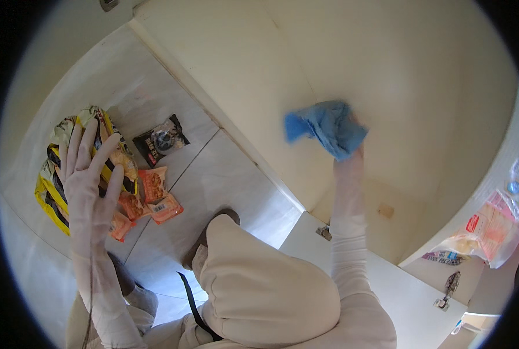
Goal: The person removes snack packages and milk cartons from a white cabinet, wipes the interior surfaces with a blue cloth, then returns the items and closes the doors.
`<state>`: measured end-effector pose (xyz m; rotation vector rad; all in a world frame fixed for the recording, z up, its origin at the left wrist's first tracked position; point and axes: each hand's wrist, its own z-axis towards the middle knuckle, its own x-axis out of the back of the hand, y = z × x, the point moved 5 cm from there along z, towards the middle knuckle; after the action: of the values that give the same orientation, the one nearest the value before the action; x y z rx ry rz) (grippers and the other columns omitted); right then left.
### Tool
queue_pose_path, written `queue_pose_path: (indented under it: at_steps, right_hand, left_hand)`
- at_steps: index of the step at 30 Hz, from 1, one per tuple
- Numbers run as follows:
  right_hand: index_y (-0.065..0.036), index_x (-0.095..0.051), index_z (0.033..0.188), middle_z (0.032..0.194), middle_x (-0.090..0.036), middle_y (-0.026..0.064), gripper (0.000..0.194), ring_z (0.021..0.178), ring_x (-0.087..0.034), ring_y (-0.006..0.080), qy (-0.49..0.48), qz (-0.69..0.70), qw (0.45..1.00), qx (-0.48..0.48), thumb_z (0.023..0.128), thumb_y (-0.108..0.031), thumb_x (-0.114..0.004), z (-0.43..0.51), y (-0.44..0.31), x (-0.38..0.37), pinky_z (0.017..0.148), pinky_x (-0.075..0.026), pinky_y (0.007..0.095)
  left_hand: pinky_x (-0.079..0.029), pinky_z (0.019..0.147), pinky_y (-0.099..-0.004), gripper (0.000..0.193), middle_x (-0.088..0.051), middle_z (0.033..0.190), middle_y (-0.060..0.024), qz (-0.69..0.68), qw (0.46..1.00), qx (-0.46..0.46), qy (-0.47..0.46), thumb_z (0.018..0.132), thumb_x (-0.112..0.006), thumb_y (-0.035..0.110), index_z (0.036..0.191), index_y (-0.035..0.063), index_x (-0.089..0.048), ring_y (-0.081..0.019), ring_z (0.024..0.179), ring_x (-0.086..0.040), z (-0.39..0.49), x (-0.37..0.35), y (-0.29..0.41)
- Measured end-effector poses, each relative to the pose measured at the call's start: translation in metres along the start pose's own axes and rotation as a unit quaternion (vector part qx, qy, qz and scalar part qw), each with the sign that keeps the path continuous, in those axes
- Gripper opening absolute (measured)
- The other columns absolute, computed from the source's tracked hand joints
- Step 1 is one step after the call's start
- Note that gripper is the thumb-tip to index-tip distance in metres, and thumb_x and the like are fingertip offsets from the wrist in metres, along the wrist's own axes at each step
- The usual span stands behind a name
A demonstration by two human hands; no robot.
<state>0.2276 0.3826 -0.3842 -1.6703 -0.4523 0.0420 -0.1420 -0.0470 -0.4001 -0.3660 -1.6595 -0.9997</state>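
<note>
My right hand (353, 131) reaches into a cream-coloured cabinet interior (399, 96) and holds a blue cloth (329, 126) that hides most of its fingers. The cloth lies against or close above the panel. On the left, my left hand (87, 170), in a pale translucent glove, has its fingers spread over yellow and black snack packaging (54, 187); whether it grips the packaging is unclear. Beside it on the grey tiled floor lie a black snack packet (161, 140) and several small orange packets (165, 208).
A white cabinet door (399, 296) with metal hinges (442, 301) stands below right. At the far right, a clear plastic bag with pink and red print (488, 227) rests near a ledge. The cabinet's bottom edge (237, 144) runs diagonally beside the floor. My bent knee is between my arms.
</note>
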Motion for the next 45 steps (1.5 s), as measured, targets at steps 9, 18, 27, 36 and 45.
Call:
queue_pose_path:
  at_steps: [9, 18, 27, 36, 45]
  right_hand:
    - [-0.002, -0.046, 0.159, 0.163, -0.046, 0.0188, 0.059, 0.15, -0.044, 0.0322, 0.066, -0.236, 0.968, 0.049, 0.108, -0.026, -0.062, -0.014, 0.005, -0.027, 0.123, -0.036, 0.0436]
    - [-0.008, -0.069, 0.138, 0.138, -0.066, 0.0217, 0.046, 0.132, -0.06, 0.0397, -0.124, -0.489, 0.797, 0.331, 0.092, -0.007, -0.066, -0.057, 0.075, -0.089, 0.113, -0.046, 0.0512]
    - [-0.009, -0.058, 0.15, 0.156, -0.047, 0.028, 0.05, 0.135, -0.054, 0.0448, 0.164, -0.629, 0.613, 0.45, 0.107, -0.035, -0.059, -0.052, -0.169, 0.095, 0.103, -0.049, 0.0563]
    - [-0.015, -0.047, 0.158, 0.163, -0.045, 0.0117, 0.054, 0.151, -0.036, 0.0363, 0.042, -0.854, 0.125, 0.503, 0.11, -0.038, -0.047, 0.074, 0.081, 0.092, 0.121, -0.029, 0.0581]
    - [-0.025, -0.042, 0.165, 0.178, -0.031, 0.0, 0.06, 0.155, -0.036, 0.0256, 0.051, -0.872, 0.218, 0.436, 0.107, -0.038, -0.052, 0.093, -0.076, -0.063, 0.122, -0.023, 0.0724]
  left_hand:
    - [-0.021, 0.133, -0.0539, 0.046, -0.05, 0.165, -0.0116, 0.002, 1.0, -0.017, -0.006, 0.092, -0.07, 0.011, 0.138, 0.0168, -0.072, -0.038, 0.158, -0.036, -0.001, 0.0, -0.001]
    - [-0.02, 0.133, -0.0526, 0.044, -0.046, 0.169, -0.01, 0.059, 0.998, -0.025, -0.004, 0.099, -0.065, 0.014, 0.143, 0.0185, -0.069, -0.0366, 0.161, -0.031, -0.004, -0.006, -0.006]
    - [-0.021, 0.134, -0.0522, 0.043, -0.048, 0.168, -0.0075, 0.117, 0.993, -0.034, -0.001, 0.101, -0.065, 0.016, 0.143, 0.0246, -0.07, -0.0311, 0.161, -0.034, -0.013, -0.023, -0.02]
    - [-0.019, 0.135, -0.0514, 0.042, -0.047, 0.169, -0.0064, 0.149, 0.989, -0.025, 0.009, 0.102, -0.063, 0.019, 0.143, 0.0244, -0.07, -0.0299, 0.161, -0.034, -0.006, -0.021, -0.015]
    - [-0.02, 0.135, -0.0516, 0.042, -0.048, 0.168, -0.0056, 0.168, 0.986, -0.011, -0.007, 0.103, -0.064, 0.023, 0.145, 0.0248, -0.069, -0.0294, 0.162, -0.033, -0.009, -0.021, -0.008]
